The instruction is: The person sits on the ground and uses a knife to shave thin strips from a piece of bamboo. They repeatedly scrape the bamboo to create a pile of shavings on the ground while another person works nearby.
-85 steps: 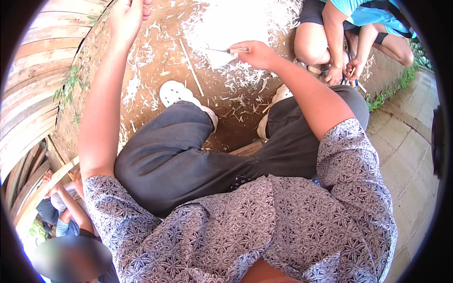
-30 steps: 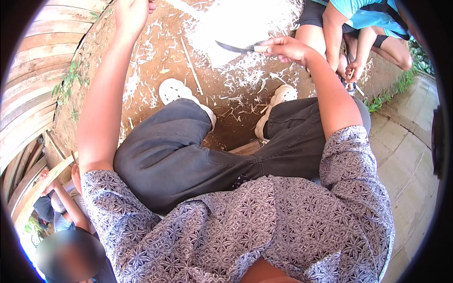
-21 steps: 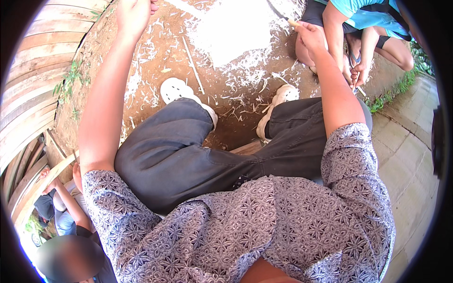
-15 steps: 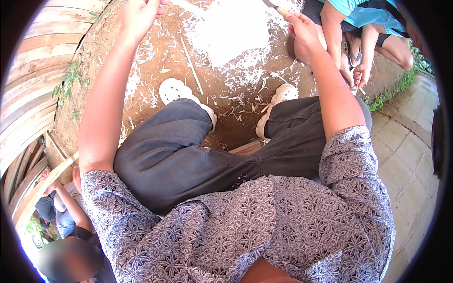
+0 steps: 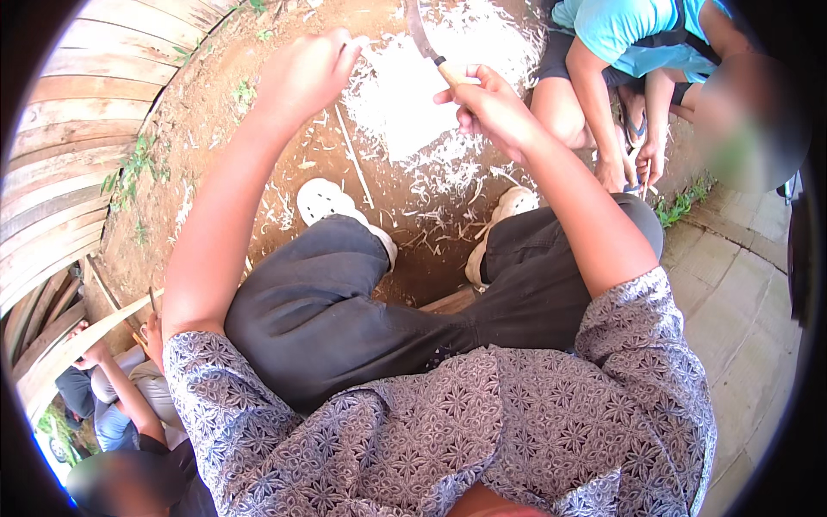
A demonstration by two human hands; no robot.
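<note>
Nearest are the person's patterned shirt [image 5: 422, 422] and dark trousers [image 5: 323, 297], with white clogs [image 5: 323, 200] beyond the knees on the brown ground [image 5: 289, 164]. A thin pale stick [image 5: 354, 155] lies near the left clog. Farther out, the right hand [image 5: 495, 108] grips a knife [image 5: 438, 59], thumb and fingers pressed around its pale handle; the curved blade points away from the body, toward the ground's far edge. The left hand [image 5: 306, 73] is raised apart from the knife, its fingers bent inward; whether they pinch anything I cannot tell. White shavings [image 5: 375, 95] are strewn over the ground around and beyond the hands. A plank wall [image 5: 95, 112] runs along the ground's left edge; near its right edge squats a co-worker [image 5: 624, 30] in blue, hands low.
</note>
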